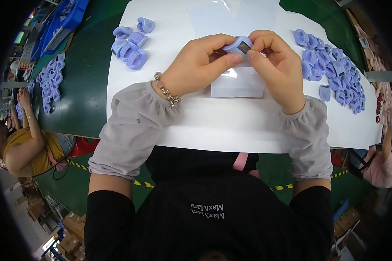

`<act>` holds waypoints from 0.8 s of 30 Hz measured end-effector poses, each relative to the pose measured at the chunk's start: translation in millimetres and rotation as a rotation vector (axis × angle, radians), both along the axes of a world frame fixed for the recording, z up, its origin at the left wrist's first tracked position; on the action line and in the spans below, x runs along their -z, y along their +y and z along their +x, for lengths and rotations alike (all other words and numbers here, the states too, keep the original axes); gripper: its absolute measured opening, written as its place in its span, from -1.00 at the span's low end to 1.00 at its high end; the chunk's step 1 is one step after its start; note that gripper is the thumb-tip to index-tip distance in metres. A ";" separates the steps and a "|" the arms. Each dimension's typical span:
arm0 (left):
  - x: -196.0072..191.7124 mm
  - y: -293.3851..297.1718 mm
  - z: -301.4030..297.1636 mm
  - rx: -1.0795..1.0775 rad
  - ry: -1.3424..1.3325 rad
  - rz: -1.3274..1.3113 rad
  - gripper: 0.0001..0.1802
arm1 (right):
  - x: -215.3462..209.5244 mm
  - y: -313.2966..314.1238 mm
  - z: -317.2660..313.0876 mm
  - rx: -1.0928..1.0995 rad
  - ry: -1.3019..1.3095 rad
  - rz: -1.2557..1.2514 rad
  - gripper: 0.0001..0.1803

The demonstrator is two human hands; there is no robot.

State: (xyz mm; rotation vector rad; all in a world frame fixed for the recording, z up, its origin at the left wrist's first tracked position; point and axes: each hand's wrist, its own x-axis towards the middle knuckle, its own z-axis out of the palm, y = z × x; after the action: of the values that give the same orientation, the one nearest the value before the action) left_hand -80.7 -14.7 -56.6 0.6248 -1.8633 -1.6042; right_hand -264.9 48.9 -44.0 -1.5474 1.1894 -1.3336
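Note:
My left hand [198, 63], with a beaded bracelet at its wrist, grips a curved lilac plastic device [234, 45] between thumb and fingers. A small dark screen [245, 47] on the device faces up. At the screen's right edge, the thumb and forefinger of my right hand [276, 65] are closed in a pinch; whatever lies between them is too small to make out. Just below both hands, a glossy clear-and-white sheet [237, 89] lies on the white table covering [213, 126].
Several lilac pieces [130, 50] sit to the left, and a larger pile [335, 69] lies to the right. Pale sheets [235, 19] rest at the far side. Further left are more pieces [51, 82], a blue bin [67, 21] and a seated person [28, 139]. Another person [381, 165] is at the right.

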 end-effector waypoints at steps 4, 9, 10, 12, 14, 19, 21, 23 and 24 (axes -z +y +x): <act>-0.3 -0.4 1.9 0.021 -0.032 0.017 -0.64 | 0.4 -0.9 0.7 -0.007 0.002 -0.007 -0.92; -0.7 0.0 0.8 0.026 -0.052 0.011 -0.64 | 1.5 -0.6 -0.1 -0.007 0.002 -0.019 -0.91; -0.2 0.3 0.9 0.022 -0.044 0.015 -0.64 | 1.1 -0.2 0.4 -0.003 0.006 -0.014 -0.91; -3.5 1.4 0.9 0.027 -0.062 0.013 -0.64 | 0.9 0.5 0.0 0.003 0.012 -0.009 -0.91; -3.8 2.2 1.1 0.030 -0.082 0.012 -0.64 | 2.3 0.5 -0.1 -0.001 0.017 -0.046 -0.91; -1.5 2.4 1.2 0.039 -0.064 -0.012 -0.63 | 3.2 1.2 -0.4 0.019 0.034 -0.047 -0.90; 4.9 1.6 -2.3 -0.005 0.002 -0.041 -0.64 | 2.8 -0.8 0.3 0.022 0.048 -0.069 -0.89; 8.0 0.0 -3.6 -0.045 0.071 -0.071 -0.66 | 1.2 -2.8 3.8 0.093 0.039 -0.074 -0.83; 7.5 -0.8 -2.9 -0.025 0.057 -0.077 -0.66 | 0.5 -3.6 3.0 0.095 0.041 -0.078 -0.83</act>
State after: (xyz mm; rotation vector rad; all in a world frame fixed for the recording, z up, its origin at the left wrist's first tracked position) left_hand -83.6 -15.6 -64.0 0.5611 -1.8593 -1.5112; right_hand -261.9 45.3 -44.5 -1.5973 1.2635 -1.4318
